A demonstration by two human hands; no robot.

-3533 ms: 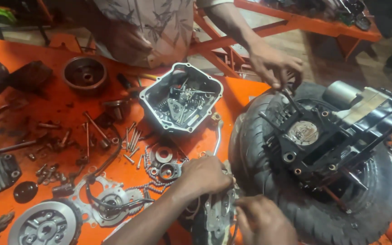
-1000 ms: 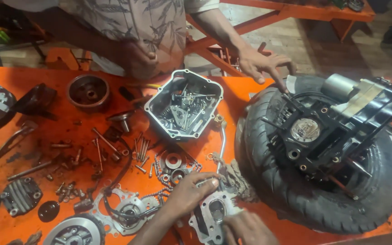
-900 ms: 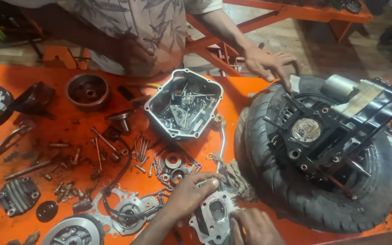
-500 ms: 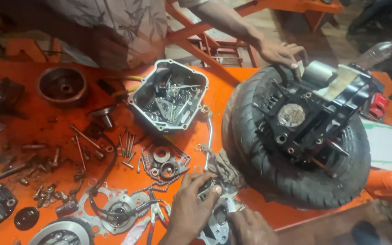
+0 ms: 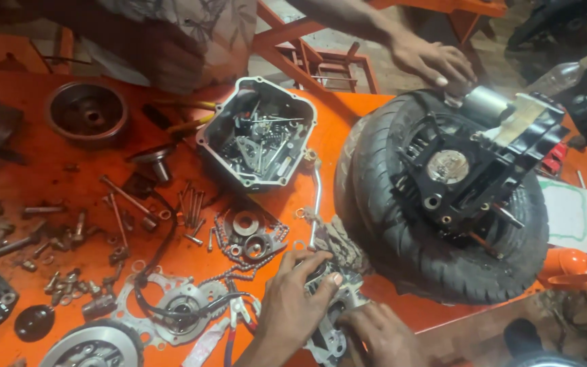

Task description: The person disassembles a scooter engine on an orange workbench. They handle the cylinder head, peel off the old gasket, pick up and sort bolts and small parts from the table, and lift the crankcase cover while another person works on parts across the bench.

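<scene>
Left hand (image 5: 293,299), fingers curled, and right hand (image 5: 382,333), palm down, both grip the metal engine part (image 5: 331,326).

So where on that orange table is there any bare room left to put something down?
Little. One bare strip of orange table lies between the round drum and the loose bolts. Another runs between the open metal cover and the tyre. The near edge around the left hand and right hand is crowded.
</scene>
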